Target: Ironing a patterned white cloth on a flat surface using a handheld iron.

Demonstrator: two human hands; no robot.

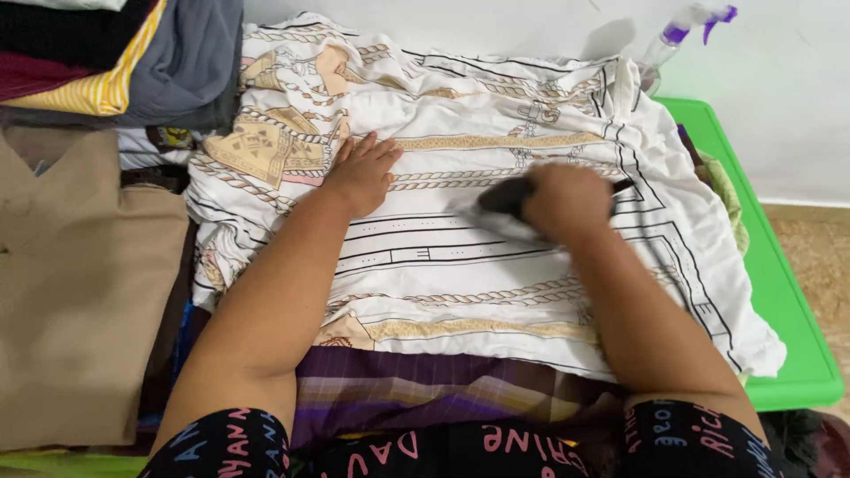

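White printed cloth [460, 257] under flat, spread left hand [361, 173]; right hand [567, 202] grips dark iron [506, 196]

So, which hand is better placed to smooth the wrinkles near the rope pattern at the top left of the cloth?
Probably the left hand: it lies flat and free on the white printed cloth, close to those wrinkles. The right hand grips a dark iron.
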